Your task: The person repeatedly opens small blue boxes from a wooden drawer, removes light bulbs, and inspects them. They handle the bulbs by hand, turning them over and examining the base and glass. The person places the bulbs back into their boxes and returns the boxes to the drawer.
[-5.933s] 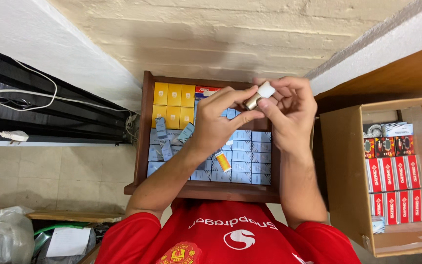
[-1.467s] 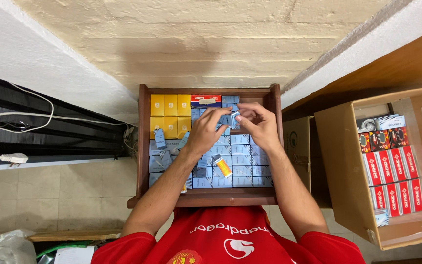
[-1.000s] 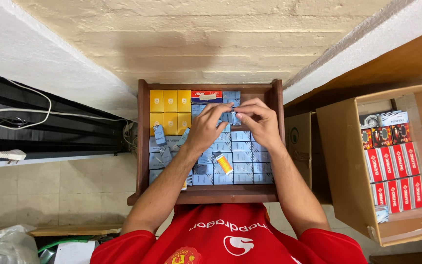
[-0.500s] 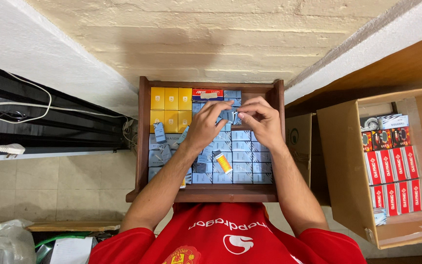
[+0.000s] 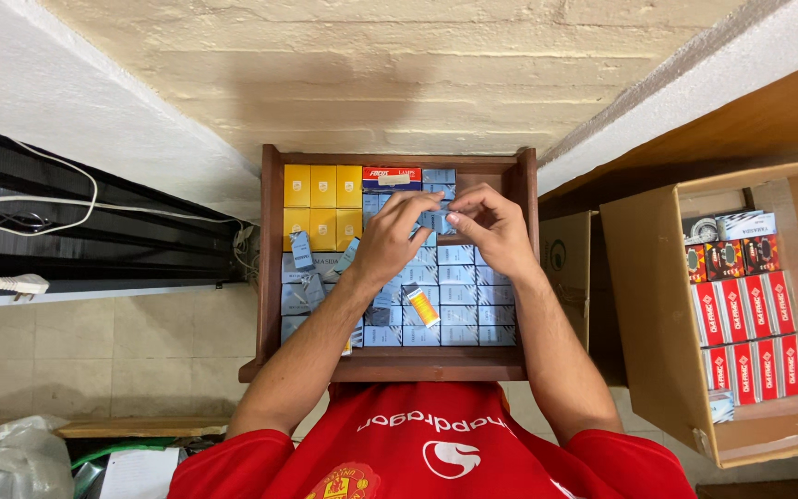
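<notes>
Small blue-grey box (image 5: 435, 220) pinched between left hand (image 5: 390, 242) and right hand (image 5: 496, 226) grips, wooden drawer (image 5: 271, 249) beneath.

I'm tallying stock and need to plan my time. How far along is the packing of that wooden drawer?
Mostly filled: the wooden drawer holds yellow boxes and rows of small blue boxes. In hand: left hand and right hand together hold one blue box over the back rows. Left: loose blue boxes lie untidy.

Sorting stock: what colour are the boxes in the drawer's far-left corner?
Yellow boxes, clearest in the head view.
</notes>
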